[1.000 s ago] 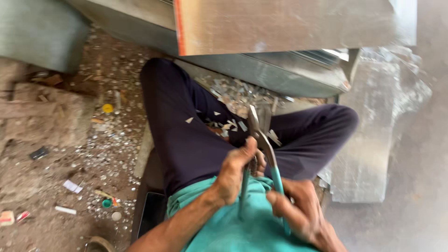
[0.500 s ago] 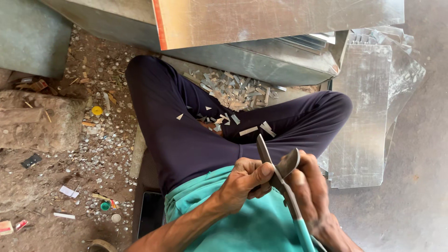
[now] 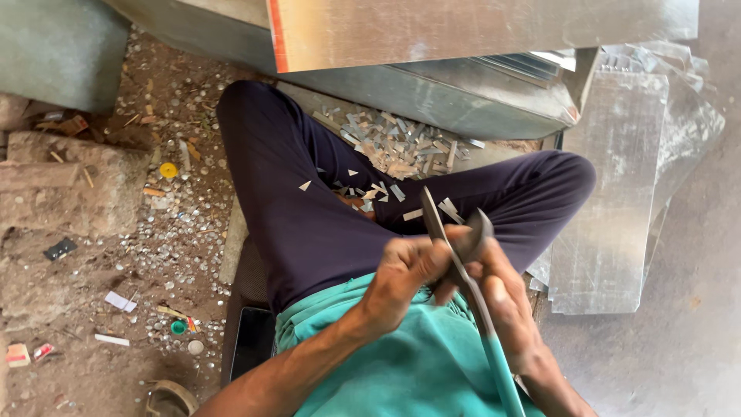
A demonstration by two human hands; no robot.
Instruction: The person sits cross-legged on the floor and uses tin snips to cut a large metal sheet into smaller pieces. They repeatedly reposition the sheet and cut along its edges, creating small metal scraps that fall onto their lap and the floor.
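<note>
Currently, the left hand [image 3: 405, 270] pinches a small metal piece [image 3: 472, 235] against the snips [image 3: 455, 259]; the right hand [image 3: 505, 309] is closed around the snips' handles, blades projecting above both hands.

Person w/ teal shirt [image 3: 417, 371], dark navy trousers [image 3: 309, 208], arms bare to elbows, no gloves

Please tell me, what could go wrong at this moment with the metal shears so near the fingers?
The left hand holds a small metal piece right at the blades of the shears, which the right hand works: a slip could cut a finger. Sharp metal offcuts lie on the lap and ground and may prick skin.
</note>
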